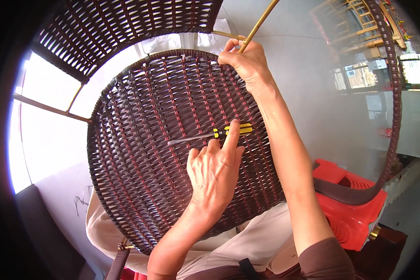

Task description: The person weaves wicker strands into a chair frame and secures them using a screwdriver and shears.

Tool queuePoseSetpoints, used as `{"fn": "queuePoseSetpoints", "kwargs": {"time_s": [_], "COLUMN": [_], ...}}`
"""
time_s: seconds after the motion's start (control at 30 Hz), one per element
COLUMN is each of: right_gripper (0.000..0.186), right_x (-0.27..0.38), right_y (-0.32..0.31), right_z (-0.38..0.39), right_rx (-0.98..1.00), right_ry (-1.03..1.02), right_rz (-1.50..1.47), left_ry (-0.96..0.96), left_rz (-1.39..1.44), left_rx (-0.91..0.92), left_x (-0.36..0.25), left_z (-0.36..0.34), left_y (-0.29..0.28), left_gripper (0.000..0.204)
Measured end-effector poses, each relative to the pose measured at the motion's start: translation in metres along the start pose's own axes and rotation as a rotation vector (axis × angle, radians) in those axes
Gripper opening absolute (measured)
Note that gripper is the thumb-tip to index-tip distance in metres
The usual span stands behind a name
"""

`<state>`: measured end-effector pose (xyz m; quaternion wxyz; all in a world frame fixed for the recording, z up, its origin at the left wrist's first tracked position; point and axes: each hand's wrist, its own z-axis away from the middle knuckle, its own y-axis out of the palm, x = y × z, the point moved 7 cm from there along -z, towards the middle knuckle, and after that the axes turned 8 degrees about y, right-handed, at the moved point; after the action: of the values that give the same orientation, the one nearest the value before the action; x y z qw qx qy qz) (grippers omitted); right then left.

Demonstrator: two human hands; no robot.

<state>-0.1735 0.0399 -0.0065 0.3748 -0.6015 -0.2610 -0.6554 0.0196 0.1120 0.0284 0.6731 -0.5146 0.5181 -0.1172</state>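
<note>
Nearest the camera, a dark brown sleeve [326, 259] at lower right, bare right forearm [289, 154] running up from it past the edge of a woven seat [140, 149]. Seat rounded, dark brown with reddish strands, lying over the lap; pale trousers [254, 240] show below its lower edge. Right hand [248, 63] at the seat's upper right rim, thumb and fingers closed on a gold-coloured rod [262, 22] that slants up out of view; a thinner bar [226, 34] reaches the fingers from the left. Left hand [214, 172] palm down over the seat, fingers apart, index laid across the yellow-and-black handle [245, 128] of 1 screwdriver [216, 133]. Palm side hidden; cannot tell how firmly it presses. Screwdriver lies on the weave near mid-seat, shaft to the left, handle to the right. Upper left, beyond the seat, a curved woven panel [135, 18], also dark. At right, a wrapped brown loop [396, 93] bends down over red plastic [359, 219] near the forearm. Wooden pieces [377, 43] in the background, upper right.
</note>
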Motion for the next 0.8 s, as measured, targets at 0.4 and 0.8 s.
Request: {"fn": "queuePoseSetpoints", "kwargs": {"time_s": [0.4,0.8], "right_gripper": [0.022,0.023], "right_x": [-0.002,-0.005], "right_y": [-0.007,-0.003], "right_z": [-0.001,0.000], "right_rx": [0.032,0.030], "right_ry": [-0.040,0.003], "right_rz": [-0.086,-0.030], "left_ry": [-0.043,-0.037], "left_rz": [0.356,0.151], "left_rx": [-0.261,-0.252], "left_x": [0.019,0.049], "left_z": [0.021,-0.020], "left_y": [-0.022,-0.050], "left_gripper": [0.012,0.029]}}
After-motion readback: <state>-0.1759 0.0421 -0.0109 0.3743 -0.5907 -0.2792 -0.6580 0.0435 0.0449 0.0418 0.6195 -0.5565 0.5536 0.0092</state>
